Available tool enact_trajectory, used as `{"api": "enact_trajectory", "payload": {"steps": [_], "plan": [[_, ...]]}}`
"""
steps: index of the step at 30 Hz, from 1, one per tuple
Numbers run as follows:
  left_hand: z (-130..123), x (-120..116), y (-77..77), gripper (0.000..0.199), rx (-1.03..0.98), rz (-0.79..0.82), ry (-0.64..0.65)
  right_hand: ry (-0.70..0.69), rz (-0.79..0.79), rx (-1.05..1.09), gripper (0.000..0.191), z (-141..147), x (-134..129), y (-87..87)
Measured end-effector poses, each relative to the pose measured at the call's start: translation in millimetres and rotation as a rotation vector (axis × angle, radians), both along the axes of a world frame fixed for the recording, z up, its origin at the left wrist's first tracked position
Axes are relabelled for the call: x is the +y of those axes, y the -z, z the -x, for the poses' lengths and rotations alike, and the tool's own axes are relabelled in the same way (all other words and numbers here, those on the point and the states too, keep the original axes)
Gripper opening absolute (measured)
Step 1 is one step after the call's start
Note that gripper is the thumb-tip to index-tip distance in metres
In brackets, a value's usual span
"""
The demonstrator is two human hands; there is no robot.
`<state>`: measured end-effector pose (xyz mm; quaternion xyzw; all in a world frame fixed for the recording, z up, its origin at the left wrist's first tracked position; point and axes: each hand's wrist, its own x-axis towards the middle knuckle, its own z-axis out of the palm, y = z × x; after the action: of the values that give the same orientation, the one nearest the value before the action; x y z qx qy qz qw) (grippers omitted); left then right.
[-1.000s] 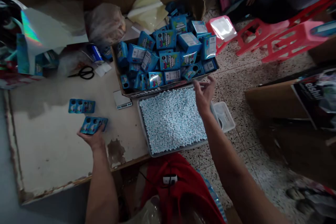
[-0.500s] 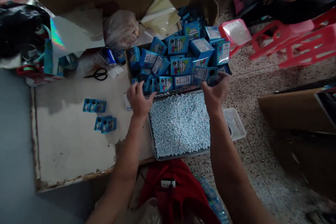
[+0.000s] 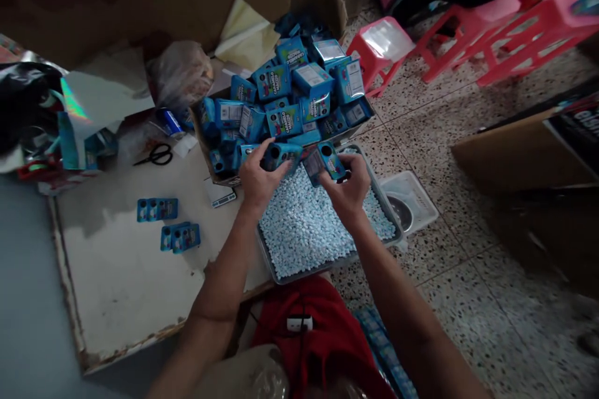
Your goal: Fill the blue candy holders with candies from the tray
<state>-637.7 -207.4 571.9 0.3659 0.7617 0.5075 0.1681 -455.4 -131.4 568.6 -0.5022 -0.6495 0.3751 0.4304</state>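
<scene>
My left hand (image 3: 260,179) is closed round a blue candy box (image 3: 283,156) above the left back part of a tray (image 3: 281,279). Between the fingers of my right hand (image 3: 349,190) is another blue box (image 3: 322,162), tilted, over the tray's back edge. Small pale blue and white pieces (image 3: 309,224) fill the tray. Just behind it, a cardboard box (image 3: 201,143) is heaped with blue printed boxes (image 3: 274,82). Several more small blue boxes (image 3: 158,209) lie in two groups on the table at the left.
Black scissors (image 3: 160,154), a can (image 3: 169,123) and plastic bags lie at the table's back left. Right of the tray sits a clear container (image 3: 416,199) with a round metal item. Red stools (image 3: 384,43) and a seated person are at the upper right.
Both hands now hold blue boxes; the left was open before. My right hand has moved left and toward me, from the cardboard box to above the tray. The camera view has shifted.
</scene>
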Motion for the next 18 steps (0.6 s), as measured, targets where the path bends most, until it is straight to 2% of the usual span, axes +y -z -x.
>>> {"api": "enact_trajectory", "payload": {"steps": [2, 4, 6, 8, 10, 13, 16, 18], "plan": [[-21.8, 2.9, -4.3, 0.046, -0.287, -0.053, -0.085, 0.064, -0.078, -0.012, 0.034, 8.2, -7.0, -1.6], [-36.8, 4.9, 2.5, 0.037, -0.617, -0.137, -0.203, 0.080, -0.129, 0.018, 0.036, 14.5, -12.1, 0.3], [-43.1, 5.9, 16.0, 0.031, -0.864, -0.213, -0.326, 0.005, -0.150, 0.072, 0.034, 18.9, -16.1, 3.4], [-42.2, 5.6, 29.7, 0.029, -0.952, -0.229, -0.381, -0.139, -0.141, 0.096, 0.030, 22.3, -20.0, 6.0], [-37.8, 3.3, 38.4, 0.032, -0.927, -0.181, -0.342, -0.270, -0.110, 0.078, 0.025, 26.3, -24.4, 8.6], [-30.8, -4.4, 40.6, 0.052, -0.957, -0.123, -0.173, -0.373, -0.050, 0.030, 0.028, 35.0, -32.1, 16.3], [-27.0, -18.1, 38.7, 0.081, -1.049, -0.114, 0.010, -0.425, 0.046, 0.004, 0.051, 42.4, -40.0, 29.4], [-26.0, -29.9, 40.7, 0.081, -1.037, -0.118, 0.082, -0.460, 0.110, 0.018, 0.063, 42.5, -44.9, 38.0]]}}
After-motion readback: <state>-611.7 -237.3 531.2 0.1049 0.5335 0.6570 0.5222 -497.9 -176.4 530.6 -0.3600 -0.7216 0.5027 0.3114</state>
